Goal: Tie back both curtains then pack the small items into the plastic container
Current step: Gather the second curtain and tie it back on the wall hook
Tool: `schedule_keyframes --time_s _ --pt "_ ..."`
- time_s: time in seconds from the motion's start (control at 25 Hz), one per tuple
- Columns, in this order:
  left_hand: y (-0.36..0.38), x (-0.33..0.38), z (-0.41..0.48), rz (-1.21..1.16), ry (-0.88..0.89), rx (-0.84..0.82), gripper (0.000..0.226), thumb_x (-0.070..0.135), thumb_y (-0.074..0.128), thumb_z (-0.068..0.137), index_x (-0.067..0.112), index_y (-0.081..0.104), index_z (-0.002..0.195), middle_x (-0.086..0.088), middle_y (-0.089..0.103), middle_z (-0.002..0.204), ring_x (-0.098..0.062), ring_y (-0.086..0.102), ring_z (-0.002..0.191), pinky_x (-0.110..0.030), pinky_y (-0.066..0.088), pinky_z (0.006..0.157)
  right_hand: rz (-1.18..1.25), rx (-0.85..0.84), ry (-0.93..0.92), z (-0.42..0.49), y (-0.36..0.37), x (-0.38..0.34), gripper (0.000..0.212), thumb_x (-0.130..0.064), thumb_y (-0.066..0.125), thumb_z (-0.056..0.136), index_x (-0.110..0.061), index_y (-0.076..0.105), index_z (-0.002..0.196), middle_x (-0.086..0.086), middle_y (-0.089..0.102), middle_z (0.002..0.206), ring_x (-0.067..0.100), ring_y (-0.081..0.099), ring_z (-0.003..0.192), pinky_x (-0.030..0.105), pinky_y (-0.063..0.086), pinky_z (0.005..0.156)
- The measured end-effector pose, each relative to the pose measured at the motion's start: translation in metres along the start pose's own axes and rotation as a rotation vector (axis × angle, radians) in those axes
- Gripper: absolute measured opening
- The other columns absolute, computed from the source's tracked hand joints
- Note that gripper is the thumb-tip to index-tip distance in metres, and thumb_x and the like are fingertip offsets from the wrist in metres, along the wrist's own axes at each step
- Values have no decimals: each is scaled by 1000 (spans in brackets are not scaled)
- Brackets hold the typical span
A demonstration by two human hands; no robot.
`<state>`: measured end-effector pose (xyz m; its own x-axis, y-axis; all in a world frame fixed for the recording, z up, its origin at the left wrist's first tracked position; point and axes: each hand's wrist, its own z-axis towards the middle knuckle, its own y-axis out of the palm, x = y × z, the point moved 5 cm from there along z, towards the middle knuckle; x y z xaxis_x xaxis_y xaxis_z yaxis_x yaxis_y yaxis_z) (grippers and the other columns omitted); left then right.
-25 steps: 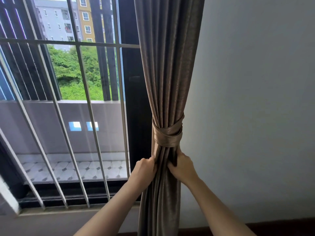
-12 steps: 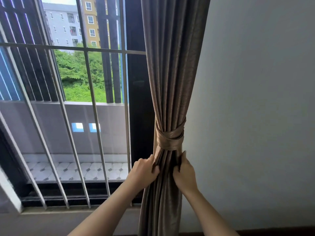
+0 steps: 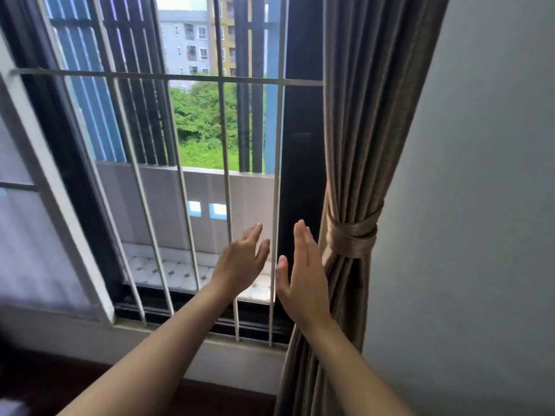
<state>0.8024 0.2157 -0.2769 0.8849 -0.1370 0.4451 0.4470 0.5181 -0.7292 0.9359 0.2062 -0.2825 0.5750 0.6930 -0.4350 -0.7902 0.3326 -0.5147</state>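
Observation:
A brown curtain (image 3: 368, 121) hangs at the right of the window, gathered against the wall by a matching tie-back band (image 3: 351, 237) wrapped around its middle. My right hand (image 3: 301, 276) is held up with straight fingers just left of the curtain, below the band, holding nothing. My left hand (image 3: 243, 261) is raised beside it in front of the window bars, fingers straight and empty. The plastic container and the small items are out of view.
White window bars (image 3: 223, 175) run across the opening, with a dark frame post (image 3: 300, 163) next to the curtain. A grey wall (image 3: 480, 235) fills the right side. A white window frame (image 3: 39, 181) slants down the left. Dark flooring (image 3: 60, 382) lies below the sill.
Both hands have let go of the curtain folds below the band and moved left, fingers now straight. The view has swung left, so the curtain sits further right.

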Motion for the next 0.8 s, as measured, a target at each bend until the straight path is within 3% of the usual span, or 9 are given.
schedule_keyframes --time_s 0.12,0.24,0.4,0.48,0.64,0.72,0.8 --pt "-14 -46 5 89 -109 1 53 40 32 99 12 33 145 -6 33 151 -21 30 141 -39 32 112 11 -150 -9 9 44 -6 63 -38 27 93 -14 9 149 2 11 157 11 7 144 31 10 116" --pt "-23 -90 14 185 -209 -31 65 51 19 94 15 27 147 -3 24 155 -17 18 144 -36 25 114 28 -264 -75 25 86 -9 63 -40 30 93 -12 17 148 9 20 156 20 17 143 35 15 114" --pt "-36 -133 28 250 -342 -63 60 47 20 98 15 18 149 -3 15 157 -16 7 146 -34 12 117 -22 -407 -173 51 129 -17 63 -42 35 91 -7 31 143 14 34 150 27 33 137 40 22 109" --pt "-52 -146 35 293 -409 -99 60 46 20 99 15 17 150 -2 14 158 -17 7 146 -34 11 117 -5 -474 -214 69 145 -30 65 -45 30 92 -8 27 145 11 28 153 24 26 141 40 19 113" --pt "-121 -174 45 333 -555 -110 62 49 17 97 16 17 150 -2 13 158 -17 7 147 -36 11 117 116 -617 -242 102 173 -83 72 -56 9 88 -17 0 148 -1 -3 156 12 -4 144 30 -2 117" --pt "-156 -188 46 357 -591 -95 62 49 18 96 17 18 149 -1 14 158 -17 7 147 -38 12 118 157 -657 -243 115 185 -110 75 -60 2 85 -18 -8 146 -4 -11 153 11 -9 144 26 -6 116" --pt "-193 -210 40 392 -643 -77 61 48 19 96 17 18 149 -1 14 158 -17 7 147 -38 13 118 217 -669 -258 125 207 -147 77 -62 1 85 -17 -3 147 -3 -9 154 14 -3 146 23 -9 115"
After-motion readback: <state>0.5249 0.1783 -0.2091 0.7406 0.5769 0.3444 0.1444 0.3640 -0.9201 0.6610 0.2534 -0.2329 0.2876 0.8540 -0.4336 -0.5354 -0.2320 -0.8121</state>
